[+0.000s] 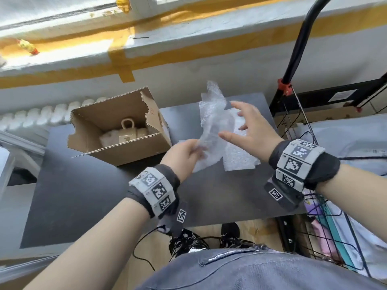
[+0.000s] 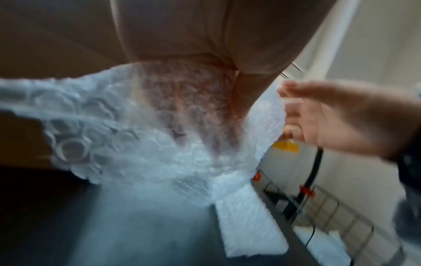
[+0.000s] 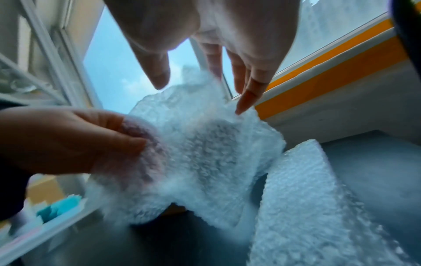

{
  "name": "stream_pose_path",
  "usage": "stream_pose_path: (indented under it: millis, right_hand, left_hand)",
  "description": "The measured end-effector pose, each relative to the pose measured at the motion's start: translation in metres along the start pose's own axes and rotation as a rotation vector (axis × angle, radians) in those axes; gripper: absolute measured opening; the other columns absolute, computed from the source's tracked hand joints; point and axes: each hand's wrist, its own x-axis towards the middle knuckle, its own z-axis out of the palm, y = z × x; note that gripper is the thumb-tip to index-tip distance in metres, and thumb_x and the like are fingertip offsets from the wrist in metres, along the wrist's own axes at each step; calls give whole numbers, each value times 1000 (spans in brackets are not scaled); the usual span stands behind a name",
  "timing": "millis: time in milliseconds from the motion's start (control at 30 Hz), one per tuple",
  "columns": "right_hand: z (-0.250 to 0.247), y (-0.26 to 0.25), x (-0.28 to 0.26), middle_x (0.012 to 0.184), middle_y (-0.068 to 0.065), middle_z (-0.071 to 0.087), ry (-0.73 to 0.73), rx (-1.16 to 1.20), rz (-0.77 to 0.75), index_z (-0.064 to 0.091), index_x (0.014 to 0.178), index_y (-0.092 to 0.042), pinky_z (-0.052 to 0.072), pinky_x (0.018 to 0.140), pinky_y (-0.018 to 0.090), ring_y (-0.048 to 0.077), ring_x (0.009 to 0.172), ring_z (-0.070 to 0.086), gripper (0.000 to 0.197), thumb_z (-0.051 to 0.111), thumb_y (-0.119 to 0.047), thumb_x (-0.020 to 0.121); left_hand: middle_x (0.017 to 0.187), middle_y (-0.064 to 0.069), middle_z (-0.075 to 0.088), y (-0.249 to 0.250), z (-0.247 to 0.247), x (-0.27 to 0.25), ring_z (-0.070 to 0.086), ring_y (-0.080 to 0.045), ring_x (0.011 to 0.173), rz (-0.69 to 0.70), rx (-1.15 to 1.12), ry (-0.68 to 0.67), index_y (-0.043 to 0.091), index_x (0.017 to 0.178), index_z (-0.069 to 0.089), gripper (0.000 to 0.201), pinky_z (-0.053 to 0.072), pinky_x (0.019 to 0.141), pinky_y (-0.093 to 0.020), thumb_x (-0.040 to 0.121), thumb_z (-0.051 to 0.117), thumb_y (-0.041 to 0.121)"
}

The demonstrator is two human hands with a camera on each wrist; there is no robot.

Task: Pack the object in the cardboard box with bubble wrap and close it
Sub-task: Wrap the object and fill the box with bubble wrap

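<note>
An open cardboard box [image 1: 117, 147] stands on the dark table's left half, with a cream ceramic mug [image 1: 128, 132] lying inside. My left hand [image 1: 195, 150] pinches the lower end of a clear bubble wrap sheet [image 1: 213, 118] and holds it up above the table, right of the box. In the right wrist view the left hand [image 3: 127, 144] grips the bubble wrap sheet [image 3: 205, 153] by thumb and fingers. My right hand [image 1: 236, 124] hovers beside the sheet with straight, spread fingers [image 3: 244, 102], one tip at its upper edge. A second bubble wrap piece [image 1: 238, 159] lies flat underneath.
The dark table [image 1: 83, 195] ends at a wall and a windowsill with yellow tape [image 1: 123, 59]. A black pole with a red clamp [image 1: 283, 85] and a wire rack [image 1: 326, 216] border the right side. A white radiator [image 1: 41, 114] sits behind the box.
</note>
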Motion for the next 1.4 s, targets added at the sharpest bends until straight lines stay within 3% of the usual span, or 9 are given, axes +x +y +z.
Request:
stream_pose_path:
  millis: [167, 300, 467, 567, 700, 833, 1000, 1233, 1400]
  right_hand:
    - [-13, 4, 4, 156, 6, 24, -168, 256, 327, 4, 151, -20, 31, 111, 36, 21, 141, 29, 100, 67, -45, 77]
    - [-7, 5, 8, 155, 9, 27, -336, 520, 477, 6, 151, -13, 36, 106, 34, 22, 138, 35, 92, 65, -34, 83]
    - [-3, 4, 10, 124, 20, 60, -265, 745, 477, 43, 134, 3, 43, 103, 38, 28, 111, 59, 59, 67, 0, 80]
    - [-10, 6, 10, 106, 14, 67, -129, 635, 398, 56, 117, 1, 48, 101, 43, 28, 100, 65, 49, 72, 8, 72]
    - [-15, 12, 8, 105, 9, 69, -173, 527, 348, 61, 98, -13, 51, 94, 40, 26, 100, 66, 37, 80, -6, 67]
    - [-20, 13, 3, 82, 3, 62, -106, 787, 376, 49, 76, -13, 44, 63, 28, 16, 70, 62, 21, 70, -18, 79]
    - [-16, 25, 0, 55, -2, 68, -44, 717, 329, 48, 68, -14, 39, 58, 29, 8, 49, 65, 28, 73, -5, 76]
    - [-21, 33, 3, 48, -7, 66, 126, 735, 352, 51, 68, -13, 45, 62, 26, 14, 60, 54, 24, 72, -17, 79]
    - [-17, 26, 6, 60, -1, 67, 172, 780, 406, 57, 77, -13, 46, 77, 37, 24, 70, 54, 27, 51, -32, 94]
  left_hand:
    - [68, 5, 72, 8, -24, -1, 68, -6, 65, -123, -825, 14, 15, 92, 60, 24, 56, 71, -22, 96, 40, 1]
    - [90, -9, 63, 19, -32, 1, 62, -19, 76, -245, -1067, -29, 6, 102, 58, 19, 49, 77, -32, 86, 51, 2]
    - [80, -4, 56, 33, -35, 0, 53, -17, 71, -297, -904, -12, 10, 80, 56, 22, 43, 71, -29, 91, 40, -1]
    - [89, -5, 64, 33, -33, -3, 61, -20, 86, -195, -719, 68, 16, 84, 61, 6, 48, 93, -37, 89, 58, 17]
    - [92, -9, 70, 30, -31, -1, 66, -26, 94, -154, -593, 212, 27, 71, 68, 29, 49, 97, -53, 66, 67, 55]
    - [88, -11, 62, 24, -30, 6, 59, -24, 84, -184, -560, 172, 18, 76, 65, 46, 47, 93, -56, 54, 68, 58]
    - [103, -6, 63, 32, -30, 7, 57, -23, 96, -236, -701, 134, 22, 99, 62, 44, 47, 90, -44, 66, 71, 50]
    - [79, -4, 60, 20, -29, 18, 56, -25, 85, -257, -703, 294, 23, 70, 64, 27, 48, 94, -53, 93, 54, 33]
    - [88, -7, 63, 25, -25, 19, 62, -24, 80, -260, -775, 263, 13, 101, 57, 22, 52, 84, -48, 95, 48, 33]
